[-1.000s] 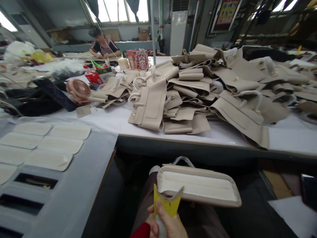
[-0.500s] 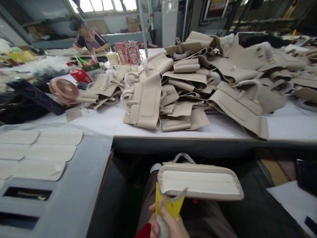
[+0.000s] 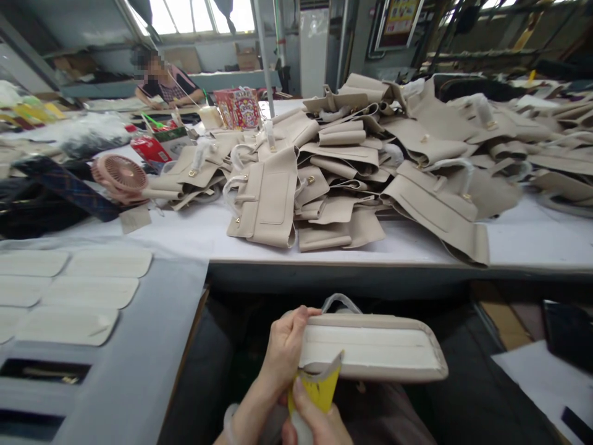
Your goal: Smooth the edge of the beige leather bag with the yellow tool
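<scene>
A beige handbag (image 3: 370, 349) lies across my lap, its pale, rounded bottom panel facing me and its wrapped handle at the far side. My left hand (image 3: 285, 346) grips the bag's left end, the fingers partly hidden behind it. Below, my right hand (image 3: 322, 423) is closed around the pale handle of a yellow scraper (image 3: 319, 386) with a concave edge. The scraper's tip is at the lower left edge of the panel; whether it touches is unclear.
Beige bag bodies (image 3: 269, 194) are heaped on the white table (image 3: 333, 254) ahead. Pale rounded panels (image 3: 69, 324) lie on a grey surface at left. A pink fan (image 3: 121, 176) stands behind them. Across the room sits a person (image 3: 169, 86). Paper (image 3: 546, 377) lies at right.
My left hand has come in from below and taken hold of the bag's left end. The bag and scraper have shifted slightly left in view.
</scene>
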Available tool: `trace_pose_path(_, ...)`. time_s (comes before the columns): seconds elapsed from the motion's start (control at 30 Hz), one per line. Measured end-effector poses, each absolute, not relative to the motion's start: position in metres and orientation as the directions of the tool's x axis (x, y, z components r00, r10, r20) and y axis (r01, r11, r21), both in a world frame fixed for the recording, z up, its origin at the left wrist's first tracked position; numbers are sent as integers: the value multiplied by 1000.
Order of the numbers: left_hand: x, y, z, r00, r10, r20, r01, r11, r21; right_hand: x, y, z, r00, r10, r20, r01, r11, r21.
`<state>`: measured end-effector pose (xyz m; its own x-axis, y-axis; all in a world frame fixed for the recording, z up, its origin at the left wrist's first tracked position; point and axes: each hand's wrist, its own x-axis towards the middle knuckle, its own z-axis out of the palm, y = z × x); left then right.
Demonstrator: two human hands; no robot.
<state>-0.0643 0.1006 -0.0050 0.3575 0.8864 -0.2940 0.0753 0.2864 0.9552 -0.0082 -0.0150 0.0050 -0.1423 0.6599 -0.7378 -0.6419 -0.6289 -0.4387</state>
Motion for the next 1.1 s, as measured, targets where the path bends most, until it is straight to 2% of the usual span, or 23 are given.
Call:
trace_pose_path(0.2,-56,99,-4,331,896,-295,175,248,953,6,-11,3,-268,712,-649,-640,-635,-432)
trace_pose_path(0.37,-52,100,-1,295,912,-284,200,232,952,16,-8,5,-372,662,-651,-650,-686,-326)
trace_pose_path(0.6,-42,103,9,248,941,-231,429,107,897,26,-2,10,-388,658,-646,-662,-686,-302)
trace_pose_path(0.8,-32,111,13,221,966,-136,582,-19,813,23,-2,-3,-351,736,-578,-727,-604,-328)
trace_pose_path(0.97,-16,110,21,194,979,-56,643,-83,761,14,-9,2,-249,673,-697,-737,-598,-314)
trace_pose_path(1.03,-12,110,23,181,982,-51,611,-71,788,18,-15,10,-200,667,-718,-693,-614,-377)
trace_pose_path(1.1,-12,112,24,184,980,-77,532,-33,846,30,-24,20,-165,716,-678,-640,-601,-479)
